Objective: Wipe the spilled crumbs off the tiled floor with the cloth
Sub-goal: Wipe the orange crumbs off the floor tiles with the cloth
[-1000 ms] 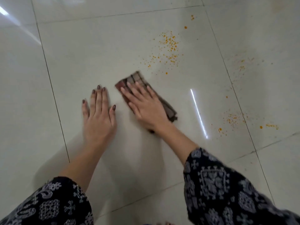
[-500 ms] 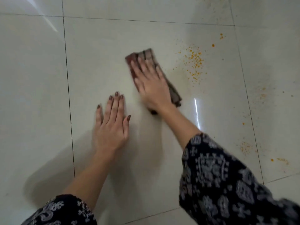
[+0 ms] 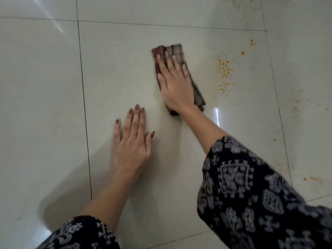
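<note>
A folded brown checked cloth [image 3: 175,51] lies on the pale tiled floor [image 3: 116,69], far from me at the centre. My right hand [image 3: 175,85] presses flat on it with straight fingers, covering its middle. Orange crumbs [image 3: 225,71] are scattered on the tile just right of the cloth, a short gap away. My left hand [image 3: 133,141] rests flat on the floor, nearer and to the left, fingers spread, touching nothing else.
More orange crumbs [image 3: 312,178] and faint smears lie on the neighbouring tile at the right. Dark grout lines [image 3: 84,105] run along the left and far sides of the tile. My patterned sleeves [image 3: 251,203] fill the bottom right.
My right hand has pushed the cloth away from me and towards the crumbs; the near part of the crumb patch is gone. My left hand stays planted on the floor.
</note>
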